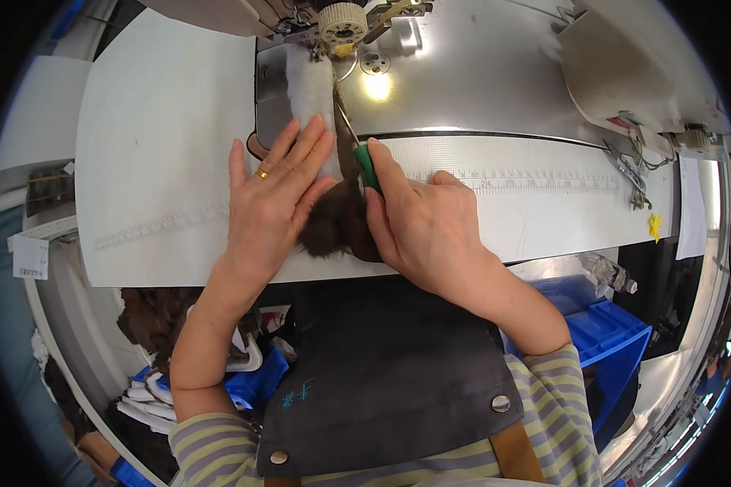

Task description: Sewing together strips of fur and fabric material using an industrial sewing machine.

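A strip of white fuzzy fabric point(309, 81) runs under the presser foot point(315, 53) of the sewing machine at the top middle, with brown furry material point(325, 223) along its right edge and bunched below. My left hand point(276, 195) lies on the strip and brown fur, fingers stretched out, fingertips pressing near the white part. My right hand point(426, 223) grips the green-handled awl point(364, 162), whose thin metal shaft points up along the seam toward the foot; the exact tip is hard to make out.
Printed rulers point(512, 181) mark the white worktable point(154, 122) around a steel machine bed point(479, 81). Scissors or tweezers point(625, 170) and a yellow scrap point(655, 227) sit at right. Blue bins point(609, 329), a plastic bottle point(609, 272) and piled fabric point(146, 316) are below the edge.
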The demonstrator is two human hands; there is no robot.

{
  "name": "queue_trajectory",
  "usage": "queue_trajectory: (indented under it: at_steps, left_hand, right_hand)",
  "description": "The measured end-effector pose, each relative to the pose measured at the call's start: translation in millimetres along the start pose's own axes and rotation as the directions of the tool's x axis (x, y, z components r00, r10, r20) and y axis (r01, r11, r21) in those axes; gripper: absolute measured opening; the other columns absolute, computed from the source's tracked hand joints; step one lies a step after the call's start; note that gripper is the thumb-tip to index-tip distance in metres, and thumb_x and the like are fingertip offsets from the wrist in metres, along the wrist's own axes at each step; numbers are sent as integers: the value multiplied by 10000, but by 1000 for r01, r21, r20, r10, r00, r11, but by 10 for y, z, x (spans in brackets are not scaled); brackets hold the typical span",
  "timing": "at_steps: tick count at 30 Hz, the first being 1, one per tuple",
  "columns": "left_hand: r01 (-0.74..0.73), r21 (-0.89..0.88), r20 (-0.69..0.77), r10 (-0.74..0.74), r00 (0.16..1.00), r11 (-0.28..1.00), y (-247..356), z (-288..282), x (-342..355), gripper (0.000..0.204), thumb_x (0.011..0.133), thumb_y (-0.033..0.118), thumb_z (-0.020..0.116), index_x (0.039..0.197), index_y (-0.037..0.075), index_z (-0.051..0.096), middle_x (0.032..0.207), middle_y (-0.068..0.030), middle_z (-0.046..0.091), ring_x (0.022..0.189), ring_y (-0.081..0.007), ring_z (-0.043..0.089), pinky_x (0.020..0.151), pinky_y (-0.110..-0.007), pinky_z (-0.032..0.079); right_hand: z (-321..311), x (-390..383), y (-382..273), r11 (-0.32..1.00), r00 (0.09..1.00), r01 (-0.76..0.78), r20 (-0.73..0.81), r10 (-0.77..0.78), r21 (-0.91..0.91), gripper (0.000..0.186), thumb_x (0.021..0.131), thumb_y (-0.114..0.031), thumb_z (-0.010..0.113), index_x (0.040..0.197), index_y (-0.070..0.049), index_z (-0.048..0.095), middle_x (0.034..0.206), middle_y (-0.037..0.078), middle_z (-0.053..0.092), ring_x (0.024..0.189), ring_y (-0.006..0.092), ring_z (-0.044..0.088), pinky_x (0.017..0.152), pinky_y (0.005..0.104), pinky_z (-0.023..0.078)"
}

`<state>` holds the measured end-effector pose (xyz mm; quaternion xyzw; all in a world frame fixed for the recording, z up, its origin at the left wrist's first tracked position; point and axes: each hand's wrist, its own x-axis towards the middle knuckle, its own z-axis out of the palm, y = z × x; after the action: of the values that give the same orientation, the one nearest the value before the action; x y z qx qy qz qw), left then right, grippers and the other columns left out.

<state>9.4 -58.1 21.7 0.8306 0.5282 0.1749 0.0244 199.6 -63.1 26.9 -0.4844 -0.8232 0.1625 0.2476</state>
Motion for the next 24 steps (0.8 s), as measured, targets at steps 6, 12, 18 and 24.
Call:
queue_trajectory:
  at_steps: [6,12,18,24]
  left_hand:
    - [20,-107,-41,-24,999,994,-27,33,-16,440,819,167,661,1249,153,572,1307,0,543,1206,-188,515,1054,-526,221]
    - [-30,19,40,29,999,999,26,-90,62,420,831,242,657,1226,120,583,1293,-15,553,1193,-196,522,1042,-534,247]
    - [-54,9,-10,54,998,998,-48,-44,112,399,844,244,638,1214,105,585,1280,-19,561,1171,-207,534,1020,-539,279]
    - [-91,25,-21,91,996,996,-196,14,290,394,853,234,627,1220,100,578,1284,-28,557,1175,-214,531,1016,-534,290]
  right_hand:
    - [-23,28,55,992,988,127,84,-126,-12,503,760,-85,625,1234,19,496,573,47,544,478,226,521,494,325,367]
    - [-193,-18,114,970,947,238,234,-222,-42,593,704,-69,641,1267,19,478,557,31,512,473,209,503,496,320,355]
    - [-118,49,117,982,964,191,192,-185,-10,587,700,-70,634,1263,13,490,559,33,518,454,218,493,483,323,350]
    - [-63,307,203,977,967,202,172,-188,-69,552,711,-102,632,1237,14,507,575,53,556,467,245,507,502,340,387]
